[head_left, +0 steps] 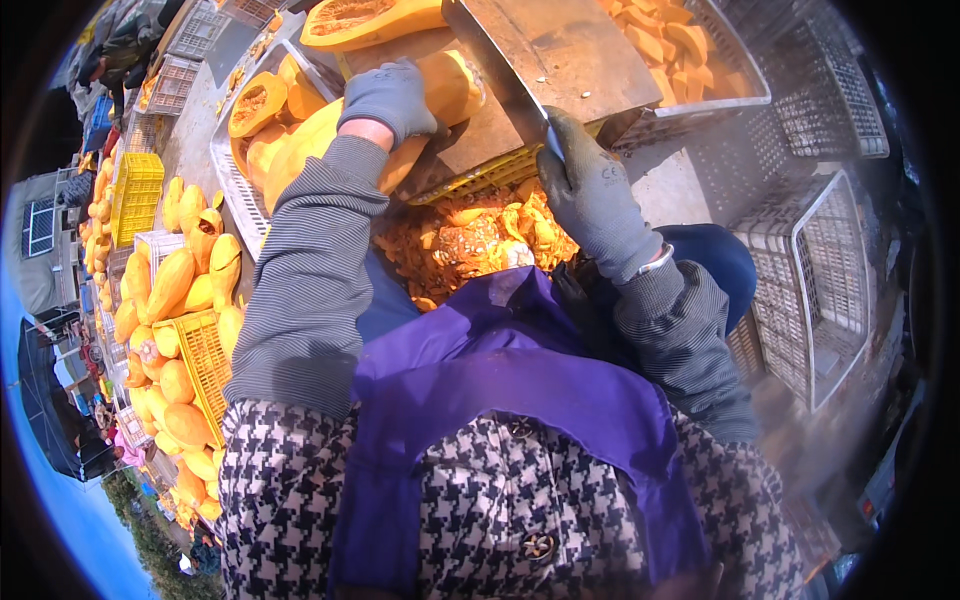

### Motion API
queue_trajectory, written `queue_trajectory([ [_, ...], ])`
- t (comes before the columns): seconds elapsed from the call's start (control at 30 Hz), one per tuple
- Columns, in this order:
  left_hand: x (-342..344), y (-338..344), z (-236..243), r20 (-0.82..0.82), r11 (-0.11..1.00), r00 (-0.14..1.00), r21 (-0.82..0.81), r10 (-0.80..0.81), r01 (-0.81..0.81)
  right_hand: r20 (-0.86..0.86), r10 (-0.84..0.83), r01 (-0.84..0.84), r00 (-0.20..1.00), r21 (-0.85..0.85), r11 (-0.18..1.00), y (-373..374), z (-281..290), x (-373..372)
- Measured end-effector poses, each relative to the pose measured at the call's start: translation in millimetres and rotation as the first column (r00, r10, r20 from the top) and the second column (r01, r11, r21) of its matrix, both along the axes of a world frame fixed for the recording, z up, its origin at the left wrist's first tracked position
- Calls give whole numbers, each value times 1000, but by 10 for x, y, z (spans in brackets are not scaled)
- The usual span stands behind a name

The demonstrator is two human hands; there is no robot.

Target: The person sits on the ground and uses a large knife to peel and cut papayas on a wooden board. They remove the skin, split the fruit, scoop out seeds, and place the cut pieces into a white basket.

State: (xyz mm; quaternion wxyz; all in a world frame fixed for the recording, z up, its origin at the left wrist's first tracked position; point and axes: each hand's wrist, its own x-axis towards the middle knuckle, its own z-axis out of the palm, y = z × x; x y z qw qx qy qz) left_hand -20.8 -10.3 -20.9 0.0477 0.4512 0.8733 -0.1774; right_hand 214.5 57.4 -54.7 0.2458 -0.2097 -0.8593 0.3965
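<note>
My left hand, in a grey work glove, is closed over a peeled orange squash lying at the near left part of a wooden cutting board. In my right hand, also gloved, is the handle of a large knife. Its broad blade slants up and to the left across the board, just right of the squash. At the board's far left rests a halved squash with its seed hollow showing. Below the board's near edge, between my knees, lies a heap of squash pulp and seeds.
A white crate of squash halves stands left of the board. Cut chunks fill another crate at the far right. Empty plastic crates stand to my right. Many peeled squashes and yellow crates spread over the left.
</note>
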Motion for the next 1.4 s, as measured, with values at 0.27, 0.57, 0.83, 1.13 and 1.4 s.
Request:
queue_trajectory([
  [0.27,35,-4,34,16,1000,1000,8,-15,15,316,16,-41,949,74,996,-164,191,-31],
  [0.57,102,-45,-76,-24,996,996,40,-83,84,615,222,-143,757,-175,974,327,516,-707],
  [0.83,38,-112,13,40,989,988,33,-148,146,569,5,-1,822,-8,1000,79,-466,-986],
  [1.13,-194,-5,74,158,995,985,-72,-63,75,292,25,-28,956,6,1000,152,-220,-335],
  [1.4,-319,49,110,240,996,971,-85,21,-1,229,-32,-31,973,267,963,-238,-213,-25],
])
